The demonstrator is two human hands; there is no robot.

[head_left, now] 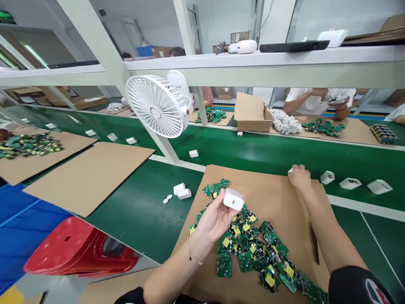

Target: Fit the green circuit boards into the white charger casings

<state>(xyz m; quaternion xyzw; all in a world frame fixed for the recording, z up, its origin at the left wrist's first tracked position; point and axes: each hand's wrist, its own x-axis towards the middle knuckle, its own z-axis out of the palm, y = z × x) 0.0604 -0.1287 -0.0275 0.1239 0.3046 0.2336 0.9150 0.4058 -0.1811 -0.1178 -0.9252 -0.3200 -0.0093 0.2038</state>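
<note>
Gripping with left hand (217,219), apparently pinching with right hand (300,177). Cardboard sheet (268,194), lower centre; circuit boards (253,249) heaped on it; white housing (233,199), mid-frame, in left hand; white piece (290,171), mostly hidden, right of centre. Probably placing or picking up; calling next for clean release or lift.

Left hand (215,221) is mid-frame, palm up, thumb and fingers closed in a grip. Right arm (329,230) stretches up from the lower right, right hand (300,177) knuckles-up, fingertips bent down.
</note>
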